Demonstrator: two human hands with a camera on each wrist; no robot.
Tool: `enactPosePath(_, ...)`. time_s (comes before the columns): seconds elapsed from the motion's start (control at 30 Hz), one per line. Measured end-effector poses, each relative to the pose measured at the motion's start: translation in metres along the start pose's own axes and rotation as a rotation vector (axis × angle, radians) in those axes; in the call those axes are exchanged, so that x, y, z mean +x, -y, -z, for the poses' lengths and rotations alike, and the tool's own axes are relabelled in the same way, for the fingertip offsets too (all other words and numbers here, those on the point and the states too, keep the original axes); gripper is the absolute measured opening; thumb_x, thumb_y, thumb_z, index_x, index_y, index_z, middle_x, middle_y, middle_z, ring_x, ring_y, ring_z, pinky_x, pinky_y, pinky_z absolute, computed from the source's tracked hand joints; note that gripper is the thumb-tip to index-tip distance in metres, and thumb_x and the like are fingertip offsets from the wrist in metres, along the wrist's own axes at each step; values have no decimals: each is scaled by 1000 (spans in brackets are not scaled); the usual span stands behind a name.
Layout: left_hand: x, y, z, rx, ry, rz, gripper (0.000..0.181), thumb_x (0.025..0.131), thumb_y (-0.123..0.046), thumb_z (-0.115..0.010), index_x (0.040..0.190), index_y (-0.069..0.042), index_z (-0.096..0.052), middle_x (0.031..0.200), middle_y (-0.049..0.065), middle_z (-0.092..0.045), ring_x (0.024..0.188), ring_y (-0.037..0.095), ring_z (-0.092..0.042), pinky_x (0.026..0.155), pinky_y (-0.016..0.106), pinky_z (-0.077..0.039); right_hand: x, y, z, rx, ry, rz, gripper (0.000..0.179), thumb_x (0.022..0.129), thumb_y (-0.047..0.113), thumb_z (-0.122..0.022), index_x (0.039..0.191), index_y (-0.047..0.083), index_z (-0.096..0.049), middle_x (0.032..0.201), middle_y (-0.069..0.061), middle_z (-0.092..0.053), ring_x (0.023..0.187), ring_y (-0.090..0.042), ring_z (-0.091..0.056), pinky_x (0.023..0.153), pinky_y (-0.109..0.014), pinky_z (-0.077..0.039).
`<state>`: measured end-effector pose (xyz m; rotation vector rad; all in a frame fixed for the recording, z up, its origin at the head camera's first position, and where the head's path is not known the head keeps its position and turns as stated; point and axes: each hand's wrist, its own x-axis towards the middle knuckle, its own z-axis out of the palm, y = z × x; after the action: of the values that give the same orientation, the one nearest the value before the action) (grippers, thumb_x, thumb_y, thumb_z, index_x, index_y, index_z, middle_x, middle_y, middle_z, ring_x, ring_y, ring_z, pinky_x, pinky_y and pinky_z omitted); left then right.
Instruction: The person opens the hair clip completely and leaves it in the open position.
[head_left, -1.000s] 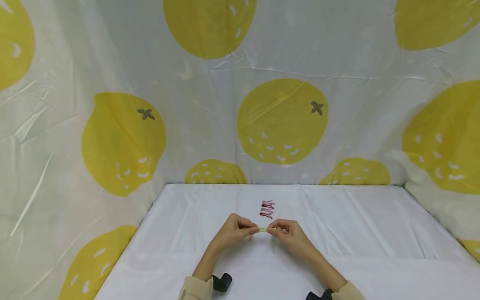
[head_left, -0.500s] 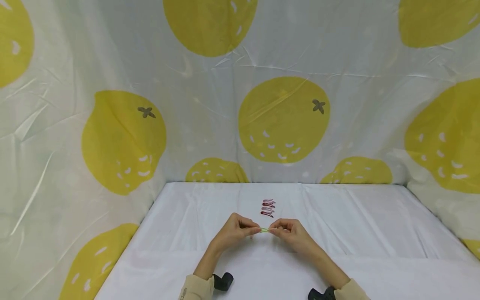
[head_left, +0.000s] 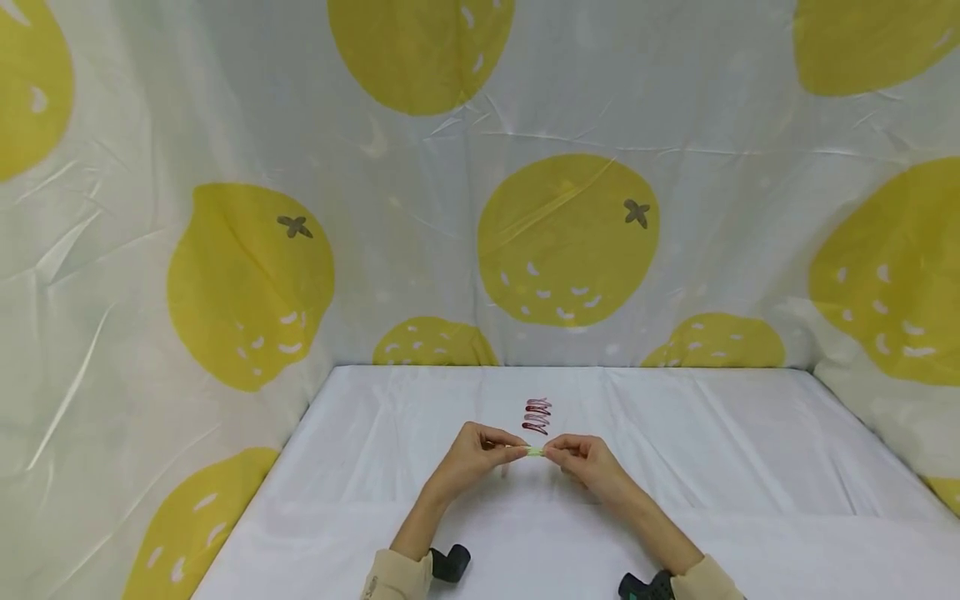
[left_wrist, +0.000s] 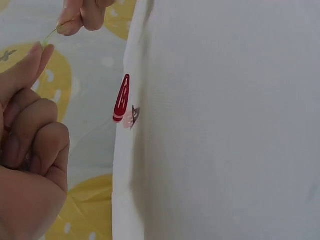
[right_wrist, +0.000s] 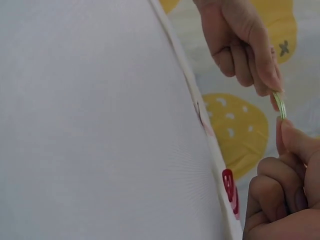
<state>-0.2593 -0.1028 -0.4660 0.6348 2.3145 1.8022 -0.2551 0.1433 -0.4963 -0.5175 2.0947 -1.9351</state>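
A slim light-green hair clip (head_left: 536,452) is stretched between my two hands, raised over the white table. My left hand (head_left: 476,458) pinches its left end between thumb and index finger. At the other end, my right hand (head_left: 591,465) pinches it the same way. The right wrist view shows the green clip's narrow middle (right_wrist: 282,106) bare between the fingertips; its ends are covered. Just beyond the hands, several red and pink snap hair clips (head_left: 536,415) lie in a column on the table. One red clip (left_wrist: 122,98) shows clearly in the left wrist view.
White cloth covers the table (head_left: 735,450), with creases toward the back. A curtain (head_left: 405,250) printed with yellow lemons hangs behind and at both sides. A black wrist device (head_left: 452,563) sits by the left sleeve, and another (head_left: 645,586) by the right.
Both hands have shifted slightly up and to the right in the head view with the green hair clip. The clip now shows a broader, paler face. The red and pink clips stay put.
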Motion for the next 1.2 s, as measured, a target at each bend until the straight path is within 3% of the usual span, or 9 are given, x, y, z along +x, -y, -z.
enactPosePath(0.1,2,-2,-2,38,-49,-15,20,84,-12,-86,102,-4,-82,59,-6,-50,54,2,-35,51,19,-28,2,2,-1,16,-35,-76,37,102,25,-67,115,-10,-67,57,12,-34,48,-3,-26,45,-22,-21)
enactPosePath(0.17,3,-2,-3,70,-75,-39,22,82,-9,-86,103,-1,-82,55,-4,-42,52,2,-30,49,19,-25,3,2,-2,28,-48,-119,36,101,26,-68,114,-7,-69,56,12,-33,47,-4,-26,45,-21,-22)
enactPosePath(0.37,5,-2,-8,142,-142,-79,17,79,-5,-88,95,0,-83,60,6,-57,53,0,-32,49,18,-26,5,3,-5,120,-34,-188,31,100,27,-69,110,-2,-70,55,12,-33,46,-3,-24,44,-20,-23)
enactPosePath(0.67,6,-2,-10,250,-159,-88,9,81,-7,-87,88,-2,-83,69,11,-72,54,-1,-38,51,16,-30,2,2,-4,178,-9,-199,32,103,26,-65,114,-4,-67,57,13,-31,46,-2,-23,43,-18,-21)
enactPosePath(0.73,6,-3,-11,263,-160,-65,8,82,-9,-86,86,-3,-83,68,6,-71,55,0,-39,51,16,-30,2,2,-6,130,-60,-194,35,100,28,-69,116,-3,-70,57,13,-37,47,-2,-24,44,-19,-22)
enactPosePath(0.83,5,-3,-11,252,-146,0,8,84,-12,-86,85,-5,-83,62,3,-66,54,3,-40,50,18,-31,2,1,-9,-3,-150,-145,32,96,28,-75,114,1,-75,68,12,-61,58,-3,-43,54,-19,-36)
enactPosePath(0.93,4,-4,-10,211,-120,71,9,85,-15,-85,85,-6,-82,61,12,-65,53,5,-43,50,19,-31,3,0,-12,-124,-222,-92,25,92,26,-79,108,6,-80,90,7,-75,80,-5,-56,74,-22,-45)
enactPosePath(1.07,2,-4,-9,155,-97,132,13,86,-19,-85,88,-7,-82,71,25,-70,56,9,-50,53,20,-35,3,1,-16,-162,-266,-68,19,91,25,-80,100,8,-82,92,2,-75,87,-9,-57,77,-25,-44)
enactPosePath(1.2,1,-3,-8,109,-93,176,19,88,-23,-83,91,-5,-82,79,26,-73,64,11,-54,59,21,-37,3,2,-17,-172,-292,-43,18,91,24,-80,97,8,-82,92,-4,-76,84,-7,-56,76,-23,-43)
